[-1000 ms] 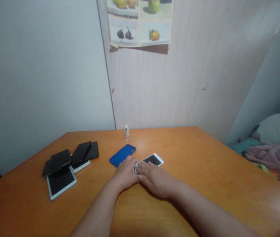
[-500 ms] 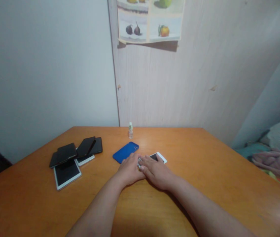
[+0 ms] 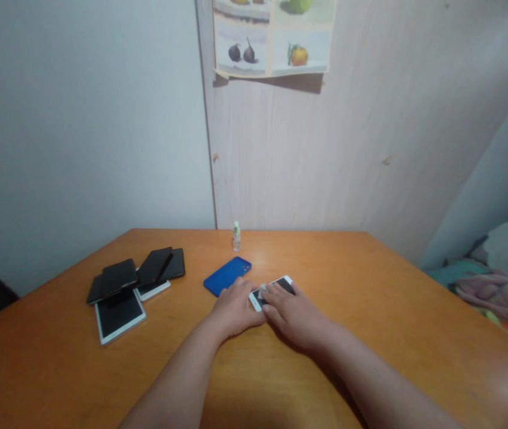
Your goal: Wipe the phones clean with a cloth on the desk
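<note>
One orange-brown wooden surface [image 3: 254, 381] bears, toward its left edge, overlapping flat black and white rectangular devices [image 3: 122, 316]. Nearer the middle lies a blue phone case [image 3: 224, 277]. Beside it, a white, black-screened phone [image 3: 255, 302] is clamped at its left end by the left hand [image 3: 236, 308]; the right hand [image 3: 296, 316] lies across it, grip indeterminable. Smaller: a clear bottle [image 3: 237, 238] near the far edge, a pale wad [image 3: 262, 292] beneath the right hand.

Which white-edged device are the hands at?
The white phone: left hand at its near end, right hand's fingers over its screen. The other white-edged devices lie farther left, partly under black ones.
</note>
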### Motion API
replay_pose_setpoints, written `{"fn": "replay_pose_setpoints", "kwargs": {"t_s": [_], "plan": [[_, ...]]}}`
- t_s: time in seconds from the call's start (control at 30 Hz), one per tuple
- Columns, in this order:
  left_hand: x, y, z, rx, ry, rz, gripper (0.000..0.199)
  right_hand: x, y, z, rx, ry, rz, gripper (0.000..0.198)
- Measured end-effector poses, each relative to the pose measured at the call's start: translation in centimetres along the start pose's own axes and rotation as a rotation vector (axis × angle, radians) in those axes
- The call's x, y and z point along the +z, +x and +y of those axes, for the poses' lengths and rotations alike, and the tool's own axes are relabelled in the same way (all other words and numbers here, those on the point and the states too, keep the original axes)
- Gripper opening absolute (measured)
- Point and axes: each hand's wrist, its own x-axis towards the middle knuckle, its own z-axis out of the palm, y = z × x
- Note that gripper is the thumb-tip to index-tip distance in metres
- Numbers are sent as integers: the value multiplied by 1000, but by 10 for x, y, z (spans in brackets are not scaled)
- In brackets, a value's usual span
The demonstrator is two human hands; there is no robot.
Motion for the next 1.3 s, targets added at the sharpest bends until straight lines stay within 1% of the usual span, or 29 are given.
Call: {"fn": "replay_pose_setpoints", "kwargs": {"t_s": [0.1, 0.13, 0.17, 0.23, 0.33, 0.4, 0.47, 0.57, 0.63, 0.7, 0.8, 0.83, 0.87, 0.93, 1.03, 1.07, 1.1, 1.17, 1.27, 1.3], "plan": [[0, 0, 0, -1, -4, 7, 56, -3, 2, 13, 199, -74, 46, 58], [0, 0, -1, -3, -5, 9, 57, -3, 1, 15, 230, -88, 50, 59], [0, 1, -1, -2, -5, 12, 57, -2, 0, 14, 232, -93, 47, 60], [2, 1, -2, 7, -3, 19, 57, 1, -4, 6, 162, -75, 27, 62], [4, 2, -5, 23, -8, 34, 51, 5, -12, -9, -3, -20, -12, 62], [5, 2, -7, 32, -15, 44, 50, 3, -15, -12, -42, -6, -28, 61], [6, 3, -8, 36, -16, 44, 54, -2, -14, -7, 21, -39, -21, 58], [5, 3, -8, 34, -7, 33, 57, -8, -11, 4, 199, -124, 5, 56], [5, 3, -7, 33, -2, 30, 56, -7, -11, 4, 237, -163, 11, 57], [4, 2, -7, 29, -1, 30, 54, -2, -13, -3, 158, -165, 1, 58], [4, 2, -6, 26, 1, 31, 47, 4, -19, -15, -30, -119, -23, 58], [4, 2, -6, 27, 1, 29, 46, 4, -20, -16, -62, -106, -30, 57], [4, 2, -5, 27, 1, 27, 46, 2, -21, -15, -63, -102, -32, 56], [3, 2, -5, 20, 1, 16, 50, -5, -19, -7, 18, -115, -25, 53], [1, 2, -3, 4, 13, 3, 57, -16, -16, 6, 197, -157, -6, 48], [1, 2, -3, 3, 18, 1, 59, -18, -15, 7, 224, -173, -2, 46], [1, 3, -3, 5, 22, -1, 59, -19, -16, 6, 223, -185, 1, 46], [1, 3, -3, 15, 26, -5, 58, -17, -18, -2, 146, -189, 0, 47], [1, 2, -3, 19, 25, -4, 53, -13, -23, -15, -36, -124, -26, 49], [1, 2, -3, 18, 25, -1, 52, -13, -24, -17, -71, -104, -35, 49]]}}
